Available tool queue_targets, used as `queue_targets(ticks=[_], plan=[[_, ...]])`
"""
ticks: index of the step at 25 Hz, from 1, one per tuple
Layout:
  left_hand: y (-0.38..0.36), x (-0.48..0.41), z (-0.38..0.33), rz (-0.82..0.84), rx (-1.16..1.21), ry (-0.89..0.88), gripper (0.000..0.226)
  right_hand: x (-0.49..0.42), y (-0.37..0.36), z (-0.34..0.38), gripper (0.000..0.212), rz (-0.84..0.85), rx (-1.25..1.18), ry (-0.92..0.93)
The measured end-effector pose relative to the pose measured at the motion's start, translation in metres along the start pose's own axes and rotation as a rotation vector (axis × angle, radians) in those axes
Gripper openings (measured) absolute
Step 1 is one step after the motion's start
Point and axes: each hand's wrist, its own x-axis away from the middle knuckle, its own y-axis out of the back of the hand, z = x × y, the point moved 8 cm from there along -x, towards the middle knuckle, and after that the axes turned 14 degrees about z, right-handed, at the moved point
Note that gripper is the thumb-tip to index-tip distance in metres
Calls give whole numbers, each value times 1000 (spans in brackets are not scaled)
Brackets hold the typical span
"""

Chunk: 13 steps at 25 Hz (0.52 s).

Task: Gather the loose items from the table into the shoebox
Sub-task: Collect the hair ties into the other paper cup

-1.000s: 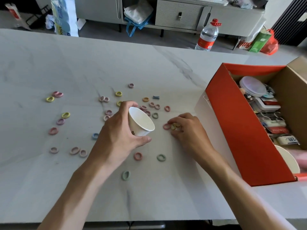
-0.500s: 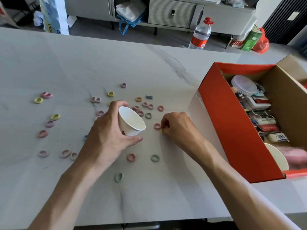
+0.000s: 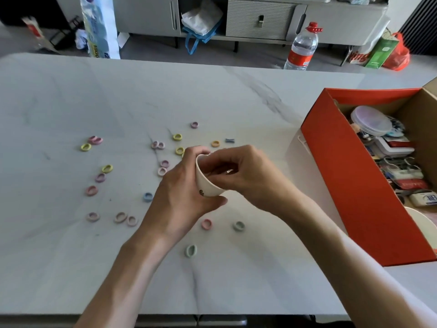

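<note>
Head view: left hand (image 3: 182, 197) wrapped around a white paper cup (image 3: 208, 183), fingers closed on its wall. Right hand (image 3: 246, 174) over the cup mouth, fingers bunched, contents not discernible. Small coloured rings (image 3: 106, 168) scattered around the cup on the worktop (image 3: 212, 91). Shoebox (image 3: 354, 176) right of the cup, well apart.

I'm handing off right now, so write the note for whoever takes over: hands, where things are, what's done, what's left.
Left hand: gripping the paper cup, held tilted above the table.
Right hand: fingertips at the cup's mouth; whether they hold a hair tie is hidden.
Hair ties: many loose on the table, mostly left of the cup, e.g. a yellow one and a green one.
Shoebox: open at right, already holding other items.
Done: collecting into the cup is under way.
Left: pick up the remaining ties, then put cup and ties in the shoebox.
</note>
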Motion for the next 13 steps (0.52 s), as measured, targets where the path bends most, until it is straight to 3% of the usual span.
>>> queue_targets(ticks=[3, 6, 8, 10, 13], plan=[[6, 2, 3, -38, -1, 15, 79, -4, 19, -16, 20, -132, -58, 21], [16, 4, 12, -98, -13, 57, 79, -1, 52, -59, 24, -387, 172, -212], [20, 4, 16, -118, -5, 75, 79, -10, 55, -91, 46, -336, 294, -417], [23, 4, 20, -122, 5, 84, 78, -26, 47, -108, 61, -279, 273, -480], [25, 2, 21, -119, 12, 84, 79, -43, 30, -106, 45, -289, 363, -412]])
